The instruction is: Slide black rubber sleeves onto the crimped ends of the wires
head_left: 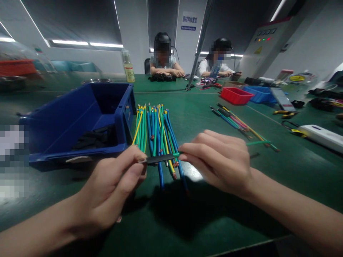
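Your left hand [114,189] pinches at the left end of the black tube [160,159], which lies between your hands, long axis running crosswise; at its right end shows the green wire [176,155], pinched by your right hand [221,160].

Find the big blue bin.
In the head view, the big blue bin stands at left, just left of the wires and beyond the left hand.

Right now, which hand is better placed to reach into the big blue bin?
Left, likely: the left hand, though pinching a black sleeve, is nearer the big blue bin than the right hand.
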`<state>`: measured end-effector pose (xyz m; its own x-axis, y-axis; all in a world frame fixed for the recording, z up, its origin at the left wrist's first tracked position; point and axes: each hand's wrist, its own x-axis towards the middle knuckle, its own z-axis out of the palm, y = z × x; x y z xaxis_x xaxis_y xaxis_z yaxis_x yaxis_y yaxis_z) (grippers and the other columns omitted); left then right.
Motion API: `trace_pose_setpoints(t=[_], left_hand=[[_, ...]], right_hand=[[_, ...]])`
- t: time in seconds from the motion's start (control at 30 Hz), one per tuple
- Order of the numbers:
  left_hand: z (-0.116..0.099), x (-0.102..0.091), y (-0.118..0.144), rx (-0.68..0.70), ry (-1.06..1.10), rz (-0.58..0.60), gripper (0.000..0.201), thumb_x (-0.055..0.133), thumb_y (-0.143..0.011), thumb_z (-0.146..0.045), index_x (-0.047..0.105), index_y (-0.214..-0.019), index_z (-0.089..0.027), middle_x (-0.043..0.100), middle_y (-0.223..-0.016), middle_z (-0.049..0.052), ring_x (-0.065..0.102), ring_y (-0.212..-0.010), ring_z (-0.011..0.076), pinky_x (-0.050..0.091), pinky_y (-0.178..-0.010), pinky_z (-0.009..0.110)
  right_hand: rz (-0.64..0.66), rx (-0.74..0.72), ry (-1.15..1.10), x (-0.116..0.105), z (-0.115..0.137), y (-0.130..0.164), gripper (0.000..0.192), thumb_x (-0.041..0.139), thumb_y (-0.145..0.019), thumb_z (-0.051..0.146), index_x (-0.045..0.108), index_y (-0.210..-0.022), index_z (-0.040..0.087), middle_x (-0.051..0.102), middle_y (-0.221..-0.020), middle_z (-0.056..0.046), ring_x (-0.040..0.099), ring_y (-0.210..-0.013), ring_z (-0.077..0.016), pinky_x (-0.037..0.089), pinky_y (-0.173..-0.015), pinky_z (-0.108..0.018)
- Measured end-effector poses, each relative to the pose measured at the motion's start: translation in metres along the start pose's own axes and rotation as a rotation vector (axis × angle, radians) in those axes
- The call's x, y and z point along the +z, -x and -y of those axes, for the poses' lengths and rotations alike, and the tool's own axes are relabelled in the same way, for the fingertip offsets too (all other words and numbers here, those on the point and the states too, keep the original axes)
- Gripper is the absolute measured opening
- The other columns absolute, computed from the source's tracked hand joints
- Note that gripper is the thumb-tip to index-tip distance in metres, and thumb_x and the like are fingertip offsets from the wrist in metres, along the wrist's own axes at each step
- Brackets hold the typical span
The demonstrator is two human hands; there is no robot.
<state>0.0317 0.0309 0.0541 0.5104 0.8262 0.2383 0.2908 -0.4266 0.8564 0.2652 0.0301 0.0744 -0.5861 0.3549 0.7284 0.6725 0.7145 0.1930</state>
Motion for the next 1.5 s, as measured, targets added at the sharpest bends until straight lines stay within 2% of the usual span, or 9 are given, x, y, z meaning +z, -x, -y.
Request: trace_pose_setpoints(t=[0.2,0.43,0.63,0.8,0.97,1.07,1.23,1.4,1.5], left_hand=[[-0.0014,-0.0005,-0.0002,0.122,-0.069,-0.08,0.019,0.036,-0.095,-0.032,0.053,-0.093,-0.025,0.051,-0.064,-0.006,0.046,-0.049,0.0056,0.036,-0.046,0.017],[0.0009,0.0019,-0.004,0.057,0.006,-0.092,0.016,0.037,-0.095,-0.035,0.047,-0.105,-0.026,0.058,-0.07,-0.005,0.054,-0.054,0.0078,0.043,-0.048,0.018],[0.0028,0.0005,-0.0046,0.153,0.073,-0.201,0.017,0.05,-0.091,-0.025,0.048,-0.108,-0.03,0.06,-0.074,-0.005,0.06,-0.056,0.0073,0.05,-0.052,0.017],[0.0047,-0.0059,-0.0047,0.212,-0.013,-0.117,0.031,0.05,-0.09,-0.014,0.05,-0.113,-0.034,0.064,-0.083,-0.005,0.065,-0.063,0.0086,0.055,-0.054,0.016],[0.0047,-0.0068,-0.0039,0.241,-0.098,-0.189,0.03,0.051,-0.089,-0.014,0.057,-0.11,-0.035,0.067,-0.08,-0.006,0.066,-0.062,0.0083,0.054,-0.055,0.015],[0.0041,-0.0058,-0.0033,0.25,-0.143,-0.186,0.031,0.054,-0.087,-0.015,0.058,-0.11,-0.036,0.069,-0.081,-0.007,0.067,-0.064,0.0074,0.054,-0.059,0.014],[-0.0001,-0.0011,-0.0034,0.202,-0.095,-0.267,0.024,0.057,-0.086,-0.019,0.063,-0.101,-0.037,0.069,-0.074,-0.01,0.065,-0.06,0.0059,0.052,-0.059,0.013],[-0.0024,-0.0002,-0.0044,0.171,-0.079,-0.276,0.019,0.056,-0.086,-0.021,0.064,-0.099,-0.032,0.069,-0.073,-0.006,0.065,-0.062,0.0096,0.053,-0.06,0.017],[0.0018,-0.0038,-0.0051,0.194,-0.072,-0.212,0.022,0.054,-0.088,-0.019,0.06,-0.105,-0.031,0.069,-0.078,-0.005,0.067,-0.067,0.0089,0.054,-0.063,0.015]], right_hand=[[-0.046,-0.06,-0.029,0.0008,-0.0049,0.0016,0.008,0.063,-0.086,0.02,0.063,-0.09,0.013,0.065,-0.071,-0.003,0.053,-0.061,-0.0109,0.04,-0.054,-0.024],[-0.071,-0.097,-0.064,-0.0004,-0.0077,0.0027,0.012,0.066,-0.084,0.019,0.062,-0.092,0.012,0.066,-0.072,-0.004,0.056,-0.062,-0.0111,0.043,-0.054,-0.024],[-0.031,-0.057,-0.088,-0.0002,-0.0068,0.0042,0.015,0.065,-0.085,0.018,0.063,-0.099,0.012,0.066,-0.074,-0.003,0.056,-0.064,-0.0107,0.044,-0.056,-0.024],[0.004,-0.049,-0.062,0.0007,-0.0068,0.0044,0.03,0.061,-0.087,0.015,0.06,-0.117,0.013,0.065,-0.074,0.0,0.055,-0.064,-0.0098,0.044,-0.057,-0.023],[0.031,-0.052,-0.049,0.0021,-0.0085,0.0046,0.028,0.056,-0.088,0.012,0.063,-0.115,0.018,0.063,-0.076,0.0,0.054,-0.065,-0.0089,0.042,-0.056,-0.022],[0.05,-0.048,-0.058,0.0022,-0.0094,0.0052,0.027,0.054,-0.089,0.011,0.064,-0.113,0.018,0.062,-0.076,0.0,0.053,-0.065,-0.009,0.041,-0.056,-0.022],[0.049,-0.053,-0.055,0.0001,-0.0103,0.0057,0.026,0.051,-0.091,0.013,0.064,-0.113,0.021,0.061,-0.077,0.0,0.052,-0.065,-0.009,0.04,-0.056,-0.022],[0.016,-0.045,-0.04,-0.0014,-0.0107,0.0049,0.026,0.054,-0.09,0.015,0.065,-0.113,0.022,0.062,-0.076,0.0,0.051,-0.064,-0.0091,0.039,-0.055,-0.023],[-0.002,-0.044,-0.053,-0.0012,-0.0107,0.004,0.026,0.057,-0.088,0.014,0.066,-0.112,0.021,0.062,-0.076,0.0,0.05,-0.063,-0.0093,0.039,-0.055,-0.023]])
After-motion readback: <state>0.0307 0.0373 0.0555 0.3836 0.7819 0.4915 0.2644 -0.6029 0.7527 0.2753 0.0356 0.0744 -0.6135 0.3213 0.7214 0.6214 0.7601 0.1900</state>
